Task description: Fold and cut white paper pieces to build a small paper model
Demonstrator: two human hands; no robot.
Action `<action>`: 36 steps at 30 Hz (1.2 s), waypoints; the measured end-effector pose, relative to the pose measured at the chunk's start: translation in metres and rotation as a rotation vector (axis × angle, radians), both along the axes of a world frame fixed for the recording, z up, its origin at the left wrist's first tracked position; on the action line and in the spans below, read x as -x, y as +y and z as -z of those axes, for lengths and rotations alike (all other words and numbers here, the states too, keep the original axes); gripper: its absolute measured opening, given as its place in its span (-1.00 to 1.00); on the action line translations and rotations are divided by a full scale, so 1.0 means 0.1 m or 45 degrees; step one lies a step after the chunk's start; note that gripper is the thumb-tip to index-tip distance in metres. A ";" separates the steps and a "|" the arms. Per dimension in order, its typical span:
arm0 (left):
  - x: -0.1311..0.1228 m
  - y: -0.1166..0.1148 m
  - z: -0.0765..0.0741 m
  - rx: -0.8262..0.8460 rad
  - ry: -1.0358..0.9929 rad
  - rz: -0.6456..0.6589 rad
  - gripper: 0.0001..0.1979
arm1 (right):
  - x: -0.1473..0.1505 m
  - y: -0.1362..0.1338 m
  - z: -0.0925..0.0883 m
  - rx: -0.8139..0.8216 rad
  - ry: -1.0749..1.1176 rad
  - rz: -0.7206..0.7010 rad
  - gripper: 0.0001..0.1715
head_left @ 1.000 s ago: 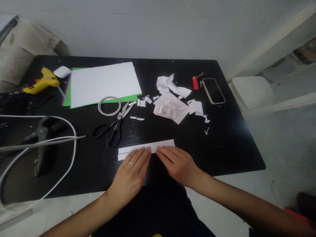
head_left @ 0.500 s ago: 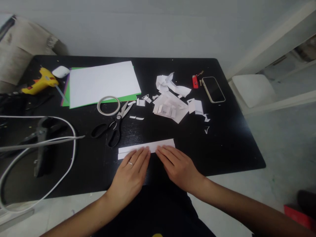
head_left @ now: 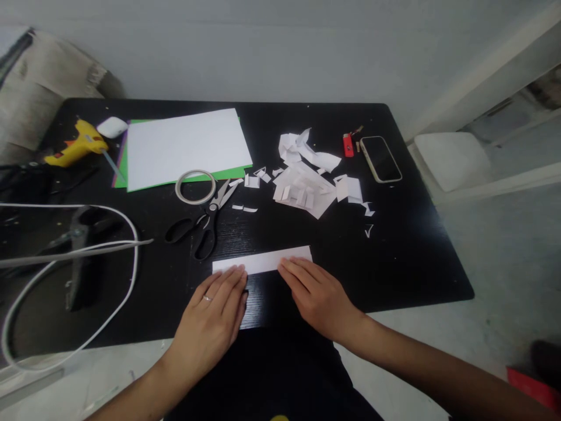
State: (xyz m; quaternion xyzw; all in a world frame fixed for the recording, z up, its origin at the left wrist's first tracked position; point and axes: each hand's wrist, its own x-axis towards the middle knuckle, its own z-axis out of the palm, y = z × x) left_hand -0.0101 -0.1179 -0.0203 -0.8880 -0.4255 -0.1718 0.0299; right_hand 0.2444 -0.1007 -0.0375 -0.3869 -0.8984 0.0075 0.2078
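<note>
A folded strip of white paper lies near the table's front edge, in front of me. My left hand, with a ring on one finger, rests its outstretched fingertips on the strip's near edge toward the left end. At the right end, my right hand presses its straight fingers down on the strip; its thumb is hidden. Just beyond the left part of the strip lie black-handled scissors with their blades apart, beside a roll of tape.
Paper scraps lie in the middle of the black table. White sheets over coloured ones, a yellow glue gun and a white cable are on the left. A phone and a red lighter are at the right.
My left hand has slid left along the strip, away from my right hand. The raised flap at the strip's left end now lies flat under it. My right hand has stayed put.
</note>
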 end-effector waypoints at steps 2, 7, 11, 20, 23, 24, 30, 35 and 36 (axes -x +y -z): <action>0.04 -0.02 0.00 0.011 -0.008 -0.023 -0.71 | 0.01 0.00 -0.01 -0.002 -0.002 0.009 -0.56; 0.18 -0.02 0.01 0.089 -0.107 -0.049 -0.72 | 0.04 0.02 -0.01 -0.031 0.028 0.024 -0.58; 0.31 0.03 0.05 0.154 -0.220 -0.097 -0.72 | 0.07 0.06 -0.03 -0.047 0.060 0.032 -0.65; 0.37 0.02 0.12 0.198 -0.279 -0.138 -0.69 | 0.34 0.16 -0.09 0.094 0.254 0.090 -0.79; 0.40 0.03 0.11 0.221 -0.276 -0.121 -0.68 | 0.42 0.18 -0.08 0.126 0.264 -0.078 -0.70; 0.41 0.03 0.11 0.223 -0.268 -0.108 -0.67 | 0.43 0.18 -0.08 0.122 0.250 -0.122 -0.68; 0.36 0.01 0.10 0.203 -0.136 -0.091 -0.58 | 0.45 0.08 -0.09 0.053 0.071 -0.178 -0.59; 0.24 0.00 0.05 0.089 -0.003 -0.098 -0.57 | 0.44 -0.01 -0.07 0.117 0.009 -0.138 -0.54; 0.23 0.00 0.04 0.071 0.021 -0.100 -0.56 | 0.42 -0.02 -0.06 0.131 0.021 -0.127 -0.53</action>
